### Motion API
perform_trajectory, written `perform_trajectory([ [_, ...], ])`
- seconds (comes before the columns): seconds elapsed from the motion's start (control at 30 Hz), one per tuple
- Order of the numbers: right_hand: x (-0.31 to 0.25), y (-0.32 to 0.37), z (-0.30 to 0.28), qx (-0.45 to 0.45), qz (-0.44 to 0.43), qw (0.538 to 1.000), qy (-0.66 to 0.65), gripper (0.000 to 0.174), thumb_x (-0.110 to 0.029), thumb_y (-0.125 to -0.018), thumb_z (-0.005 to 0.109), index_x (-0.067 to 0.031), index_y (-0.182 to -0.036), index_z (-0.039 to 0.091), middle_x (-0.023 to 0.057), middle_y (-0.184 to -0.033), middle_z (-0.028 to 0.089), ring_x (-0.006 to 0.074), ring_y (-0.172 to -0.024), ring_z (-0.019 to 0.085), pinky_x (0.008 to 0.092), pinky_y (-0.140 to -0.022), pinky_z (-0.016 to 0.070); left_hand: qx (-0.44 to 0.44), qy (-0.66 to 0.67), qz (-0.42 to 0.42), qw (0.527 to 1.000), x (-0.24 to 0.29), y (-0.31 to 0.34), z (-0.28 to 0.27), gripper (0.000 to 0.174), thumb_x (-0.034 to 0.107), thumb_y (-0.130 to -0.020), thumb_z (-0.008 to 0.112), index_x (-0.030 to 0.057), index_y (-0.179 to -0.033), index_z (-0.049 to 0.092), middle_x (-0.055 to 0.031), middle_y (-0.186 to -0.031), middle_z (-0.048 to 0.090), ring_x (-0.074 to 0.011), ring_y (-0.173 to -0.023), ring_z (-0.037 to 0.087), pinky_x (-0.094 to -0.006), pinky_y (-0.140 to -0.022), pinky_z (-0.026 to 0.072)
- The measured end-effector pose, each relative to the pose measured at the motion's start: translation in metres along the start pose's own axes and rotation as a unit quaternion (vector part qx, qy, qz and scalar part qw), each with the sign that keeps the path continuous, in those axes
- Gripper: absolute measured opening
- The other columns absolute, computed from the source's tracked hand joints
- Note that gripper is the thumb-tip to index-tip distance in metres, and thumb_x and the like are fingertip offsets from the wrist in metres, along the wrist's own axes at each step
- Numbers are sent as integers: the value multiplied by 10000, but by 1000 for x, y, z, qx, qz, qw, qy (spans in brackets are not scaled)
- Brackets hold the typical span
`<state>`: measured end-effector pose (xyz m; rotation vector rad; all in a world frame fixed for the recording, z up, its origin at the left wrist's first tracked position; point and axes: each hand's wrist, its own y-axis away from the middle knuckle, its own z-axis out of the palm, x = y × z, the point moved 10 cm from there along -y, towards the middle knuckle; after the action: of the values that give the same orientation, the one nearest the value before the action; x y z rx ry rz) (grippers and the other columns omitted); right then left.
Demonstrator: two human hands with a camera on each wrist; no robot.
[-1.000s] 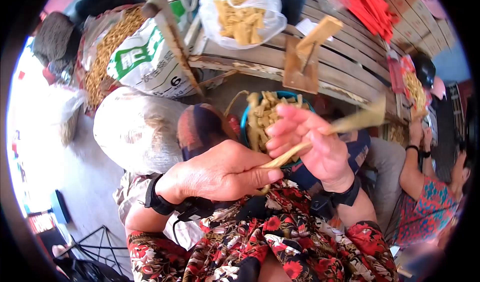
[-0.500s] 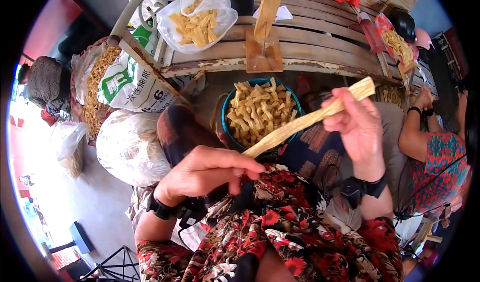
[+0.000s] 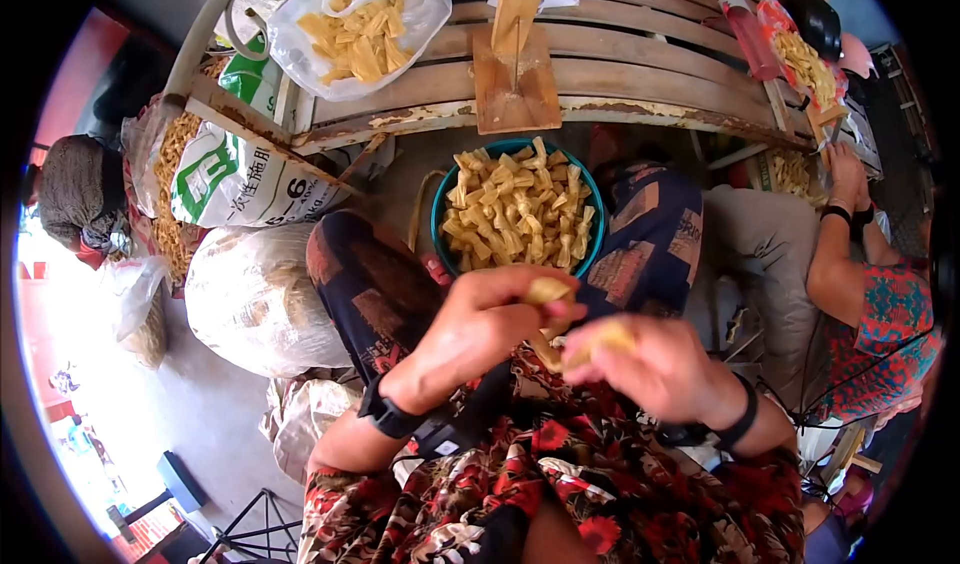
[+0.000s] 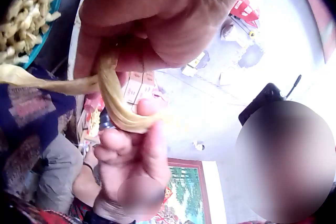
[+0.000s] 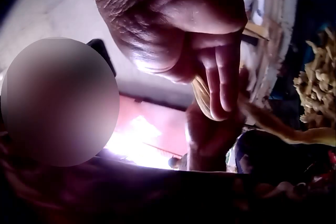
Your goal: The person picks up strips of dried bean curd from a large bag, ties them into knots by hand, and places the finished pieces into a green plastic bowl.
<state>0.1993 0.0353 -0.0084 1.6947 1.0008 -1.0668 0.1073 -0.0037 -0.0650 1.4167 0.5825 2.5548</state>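
Observation:
Both hands work on one pale yellow, pliable strip [image 4: 114, 100] that looks like tofu skin. My left hand [image 3: 480, 319] pinches it in front of my lap, close to the near rim of a teal basin [image 3: 437, 219]. In the left wrist view the strip bends into a loop below the left fingers, and a tail runs off sideways. My right hand [image 3: 660, 369], blurred in the head view, grips the loop's lower end between thumb and fingers. The crossing is partly hidden by the left fingers. Several knotted yellow pieces [image 3: 515, 204] fill the basin.
Beyond the basin stands a slatted bench [image 3: 620, 64] bearing a wooden block stand [image 3: 515, 79] and a plastic bag [image 3: 430, 19] of yellow pieces. A wrapped bundle [image 3: 260, 299] and a printed sack [image 3: 240, 179] lie left. Another person's arm [image 3: 835, 244] shows at right.
The strip, stretched out straight half a second ago, is now bent into a loop between the hands. The right hand has come down and inward towards the left one.

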Motion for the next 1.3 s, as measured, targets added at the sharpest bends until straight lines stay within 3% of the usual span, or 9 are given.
perform_trajectory([
  [0.07,43,-16,-9,91,100,974,-184,252,-204,-928,531,24,-1021,582,81,-835,659,155,-699,654,263,-626,531,35,-16,36,999,10,10,-20,280,-112,-794,465,-68,-1051,567,-107,-939,625,-178,-924,628,-251,-800,487],
  [0.27,57,-59,22,-57,128,918,-371,296,-272,-957,473,-1,-930,587,56,-779,622,124,-603,621,214,-537,501,-27,70,48,996,24,5,-21,280,-123,-806,550,-11,-1063,562,-102,-928,631,-176,-906,624,-277,-814,496],
  [0.4,52,-71,8,-50,68,955,-284,295,-278,-958,473,-12,-902,586,25,-694,594,73,-495,537,185,-445,416,-26,48,10,998,34,-7,-16,357,-126,-801,568,-7,-1136,538,-101,-920,642,-173,-893,619,-280,-816,498],
  [0.53,60,-72,13,-56,118,936,-326,286,-280,-940,516,-14,-875,600,8,-651,578,56,-446,489,171,-400,360,-59,38,57,996,25,-15,-14,326,-97,-810,586,-20,-1123,543,-97,-917,642,-151,-895,609,-267,-803,497],
  [0.7,76,-77,-9,125,56,946,-294,324,-209,-890,606,-35,-1146,512,32,-847,606,38,-581,496,184,-510,415,121,-102,64,985,27,-18,-60,156,43,-774,694,-29,-895,627,-48,-798,653,-92,-722,609,-219,-643,500],
  [0.83,44,-66,-14,138,-19,987,-75,498,-82,-827,661,-68,-1271,437,71,-985,597,49,-651,543,192,-550,446,148,-148,116,971,26,-18,-58,162,47,-780,674,-19,-923,634,-54,-775,651,-84,-701,589,-231,-607,478],
  [0.97,69,-54,-10,195,-1,958,-211,530,-6,-852,592,-57,-1329,365,128,-1079,588,93,-750,597,194,-616,488,98,-171,167,966,16,-20,-32,152,24,-823,605,-20,-967,628,-85,-768,644,-92,-698,586,-249,-607,476],
  [1.07,74,-46,-17,212,32,971,-105,526,-21,-882,548,-54,-1354,320,123,-1078,587,77,-730,587,185,-545,475,57,-184,114,975,2,-21,-28,178,22,-858,588,-46,-1021,607,-51,-872,638,-78,-818,578,-229,-701,480],
  [1.3,82,-60,-8,146,100,929,-324,580,3,-836,560,-13,-1356,303,126,-916,612,77,-529,500,183,-446,407,73,58,57,994,-13,-27,-59,215,-25,-831,557,-19,-1044,579,-62,-898,642,-114,-816,607,-238,-735,484],
])
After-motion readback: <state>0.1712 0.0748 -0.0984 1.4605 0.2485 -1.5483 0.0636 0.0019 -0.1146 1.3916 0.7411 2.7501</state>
